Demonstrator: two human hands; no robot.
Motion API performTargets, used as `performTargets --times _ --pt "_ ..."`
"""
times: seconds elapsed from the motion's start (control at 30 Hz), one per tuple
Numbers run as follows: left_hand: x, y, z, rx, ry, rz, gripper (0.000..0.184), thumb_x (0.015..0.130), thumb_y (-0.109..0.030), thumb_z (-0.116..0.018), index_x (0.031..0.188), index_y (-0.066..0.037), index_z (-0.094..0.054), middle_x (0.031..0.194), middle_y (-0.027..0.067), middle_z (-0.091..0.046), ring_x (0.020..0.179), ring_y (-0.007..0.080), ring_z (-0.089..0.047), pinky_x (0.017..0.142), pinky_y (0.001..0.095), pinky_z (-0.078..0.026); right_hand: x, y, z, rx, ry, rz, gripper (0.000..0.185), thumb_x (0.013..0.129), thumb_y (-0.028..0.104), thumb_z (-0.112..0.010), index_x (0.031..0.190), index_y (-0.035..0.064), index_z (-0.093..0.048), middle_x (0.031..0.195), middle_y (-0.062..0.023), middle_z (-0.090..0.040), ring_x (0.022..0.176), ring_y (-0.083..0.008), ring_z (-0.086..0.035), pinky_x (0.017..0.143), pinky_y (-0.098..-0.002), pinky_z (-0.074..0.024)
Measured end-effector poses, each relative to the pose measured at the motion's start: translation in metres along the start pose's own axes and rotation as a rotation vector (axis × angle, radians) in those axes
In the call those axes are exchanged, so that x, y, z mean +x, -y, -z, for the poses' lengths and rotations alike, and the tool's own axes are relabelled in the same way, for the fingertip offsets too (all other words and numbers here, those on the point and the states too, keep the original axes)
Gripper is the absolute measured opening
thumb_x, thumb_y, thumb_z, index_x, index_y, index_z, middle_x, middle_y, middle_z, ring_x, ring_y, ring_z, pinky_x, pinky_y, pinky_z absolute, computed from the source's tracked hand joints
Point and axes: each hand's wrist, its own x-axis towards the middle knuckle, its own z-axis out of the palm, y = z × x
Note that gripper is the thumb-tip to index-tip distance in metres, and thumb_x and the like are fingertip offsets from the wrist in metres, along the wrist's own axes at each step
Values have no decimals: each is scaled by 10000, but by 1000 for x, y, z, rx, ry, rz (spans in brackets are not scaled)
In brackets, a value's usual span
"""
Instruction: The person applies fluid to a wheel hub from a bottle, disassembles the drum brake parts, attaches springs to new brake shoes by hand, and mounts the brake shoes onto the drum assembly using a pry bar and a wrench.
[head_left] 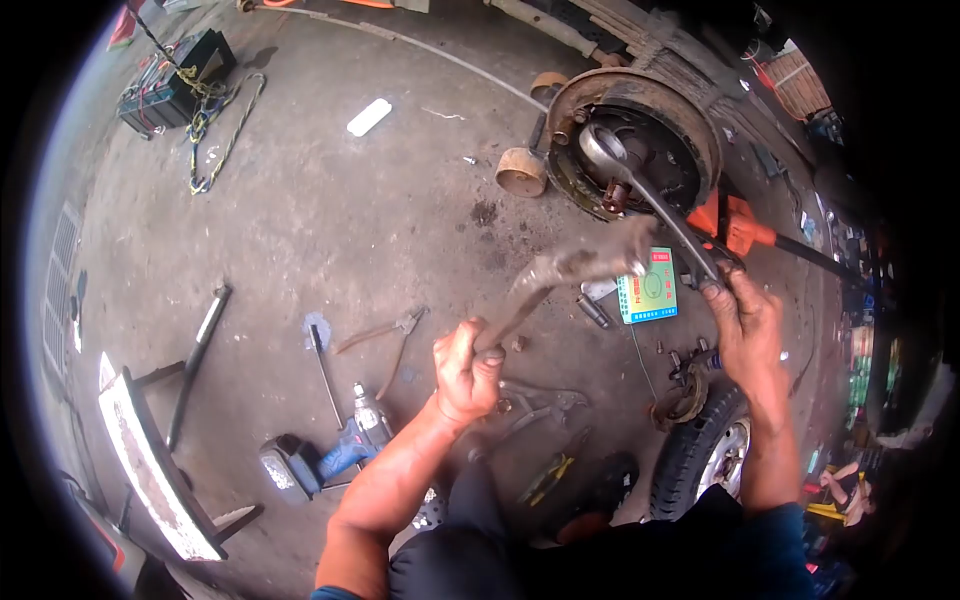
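Observation:
My left hand is closed round the handle of a hammer, which is smeared by motion, its head close to the drum. In my right hand is the shaft of a long steel wrench. The wrench's round end lies over the middle of a rusty brake drum assembly; whether it touches is unclear. A dark rusty fitting shows just below that end. Beneath the hands lies a green and yellow box, beside a dark socket.
On the concrete floor are a blue impact wrench, pliers, a dark bar and a white-topped stool. A tyre stands near my legs. An orange jack sits by the drum, and a battery at far left.

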Motion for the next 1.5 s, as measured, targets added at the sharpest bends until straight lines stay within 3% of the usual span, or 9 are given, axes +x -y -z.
performTargets --times 0.17,0.4,0.53,0.67,1.03,1.13,1.23,1.4,1.5 --pt "-5 0 4 17 41 58 391 938 -332 -578 911 56 -546 648 141 -549 491 288 -548 480 344 -420 6 2 4 -46 -54 -13 314 893 154 -653 1088 -92 -631 878 -259 -667 816 -361 -690 720 -364 -516" --pt "13 1 -13 97 -47 -171 282 905 -274 -605 829 -10 -542 646 129 -570 511 312 -576 481 378 -448 8 6 7 -27 -38 -48 315 902 173 -650 1091 -78 -634 870 -248 -669 793 -358 -683 717 -364 -513" --pt "37 0 -17 421 236 316 159 853 -166 -606 827 -18 -556 595 123 -600 543 341 -622 504 415 -470 14 11 7 -94 56 -186 312 913 175 -635 1100 -76 -634 879 -248 -670 774 -309 -675 732 -354 -507" --pt "14 -4 -9 38 18 59 236 916 -223 -618 830 -13 -555 605 114 -613 544 309 -629 523 372 -484 5 -9 -1 82 8 -115 306 921 161 -619 1112 -78 -629 906 -244 -673 799 -246 -665 756 -341 -498" --pt "8 3 -5 11 61 178 290 943 -278 -595 838 -15 -536 626 87 -644 543 275 -631 523 345 -476 13 -2 2 41 -48 -22 281 894 102 -642 1116 -70 -634 861 -214 -672 764 -267 -664 727 -338 -502" --pt "18 -1 -7 -5 23 -20 286 931 -276 -610 832 -18 -537 595 107 -612 532 298 -620 525 372 -480 14 4 7 24 -11 -63 282 887 97 -648 1111 -75 -634 868 -220 -674 776 -280 -669 735 -348 -503" --pt "39 3 -20 464 277 402 259 913 -250 -627 822 -22 -544 585 126 -588 524 311 -612 521 388 -486 15 4 5 9 -4 -75 304 894 129 -651 1111 -83 -632 870 -216 -680 788 -285 -669 752 -357 -504" --pt "19 -11 -19 14 14 60 293 889 -268 -637 786 -21 -517 622 219 -595 594 444 -594 518 486 -460 8 -32 -9 103 -45 -79 345 924 198 -630 1118 -88 -628 863 -208 -682 818 -218 -664 770 -348 -500" --pt "34 5 -22 363 191 333 229 932 -187 -554 834 19 -546 504 145 -510 485 327 -592 458 386 -424 12 -17 -7 127 -14 -128 327 931 181 -619 1116 -89 -624 846 -201 -679 804 -191 -650 758 -339 -497"
